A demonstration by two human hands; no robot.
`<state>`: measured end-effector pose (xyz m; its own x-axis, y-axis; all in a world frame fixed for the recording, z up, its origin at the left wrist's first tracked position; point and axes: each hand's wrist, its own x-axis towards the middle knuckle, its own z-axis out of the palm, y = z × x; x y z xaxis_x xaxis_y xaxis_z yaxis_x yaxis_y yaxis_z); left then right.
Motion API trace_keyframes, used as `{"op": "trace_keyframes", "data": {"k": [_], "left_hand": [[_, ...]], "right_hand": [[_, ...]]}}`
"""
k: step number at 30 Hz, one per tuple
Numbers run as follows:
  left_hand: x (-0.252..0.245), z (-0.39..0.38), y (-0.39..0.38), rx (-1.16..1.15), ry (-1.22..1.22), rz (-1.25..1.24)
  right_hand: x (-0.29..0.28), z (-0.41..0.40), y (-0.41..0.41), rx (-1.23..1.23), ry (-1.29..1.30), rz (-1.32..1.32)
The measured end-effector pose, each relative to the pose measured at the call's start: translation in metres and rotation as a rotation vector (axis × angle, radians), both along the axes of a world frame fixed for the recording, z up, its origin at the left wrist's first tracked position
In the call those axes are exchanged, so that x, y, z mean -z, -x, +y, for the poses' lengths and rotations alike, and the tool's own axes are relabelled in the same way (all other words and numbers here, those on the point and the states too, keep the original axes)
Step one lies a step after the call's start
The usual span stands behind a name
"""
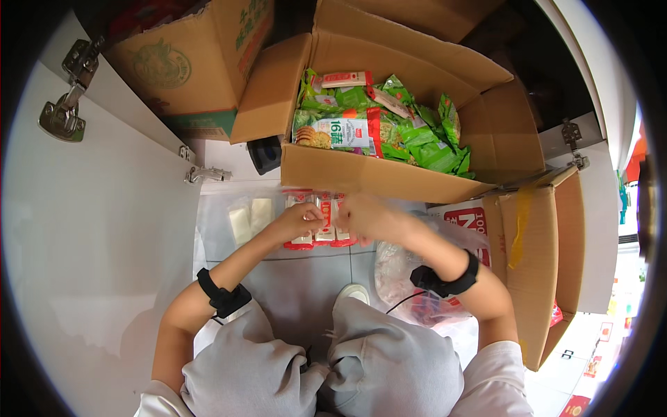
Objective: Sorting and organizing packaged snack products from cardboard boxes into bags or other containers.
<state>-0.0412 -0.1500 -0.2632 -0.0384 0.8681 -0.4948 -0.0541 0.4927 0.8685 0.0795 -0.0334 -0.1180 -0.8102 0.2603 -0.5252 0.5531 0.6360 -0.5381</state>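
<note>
Several slim red-and-white packets (325, 221) lie side by side on the grey tiled floor, in front of an open cardboard box (385, 174). Over the left side of this row is my left hand (299, 220), its fingers curled; whether they pinch anything is not clear. My right hand (369, 215) is blurred above the row's right end, and its grip cannot be made out. Green snack packs (430, 146) fill part of the box, among them a large printed biscuit pack (338, 133). Two red-and-white packets (346, 79) rest on top of them.
Two pale packets (251, 219) lie left of the row. A clear plastic bag (398, 271) sits at the right, beside an upright cardboard box (531, 271). Another carton (177, 68) stands inside the cabinet. An open white door (104, 219) with metal hinges bounds the left side.
</note>
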Motion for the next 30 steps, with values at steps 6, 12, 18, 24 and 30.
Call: {"op": "trace_keyframes", "data": {"k": [6,12,18,24,30], "left_hand": [[0.001,0.0,-0.005,-0.075,-0.054,-0.008],[-0.001,0.004,-0.009,-0.034,-0.105,-0.044],[-0.008,0.0,-0.005,-0.046,-0.072,-0.044],[-0.012,0.001,-0.006,-0.067,-0.074,-0.051],[-0.025,0.006,-0.009,-0.024,-0.132,-0.038]], "right_hand": [[-0.044,0.102,0.048,0.13,-0.284,0.143],[0.018,0.174,0.08,-0.061,-0.45,-0.076],[0.035,0.182,0.086,-0.166,-0.779,-0.244],[0.017,0.184,0.078,-0.07,-0.853,-0.089],[0.001,0.199,0.055,-0.025,-0.982,0.237]]}}
